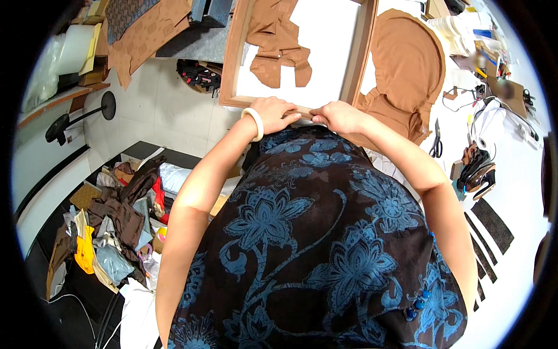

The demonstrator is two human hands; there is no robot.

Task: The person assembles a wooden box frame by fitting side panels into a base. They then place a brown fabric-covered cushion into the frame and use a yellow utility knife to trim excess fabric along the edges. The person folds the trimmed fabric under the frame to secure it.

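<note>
A wooden frame (235, 52) lies on the white table in front of me, with a white panel inside it. Brown fabric pieces (278, 43) lie on that panel. My left hand (274, 114), with a pale bangle at the wrist, presses on the frame's near edge. My right hand (339, 117) sits right beside it, fingers pinching at the same near edge. What is between the fingers is too small to tell. My dark blue flowered dress fills the lower middle of the view.
A round brown fabric-covered piece (407, 64) lies right of the frame. Black scissors (436, 139) and an iron (478, 171) are on the table at right. Fabric scraps fill a bin (116, 227) on the floor at left. A black stool (81, 119) stands further left.
</note>
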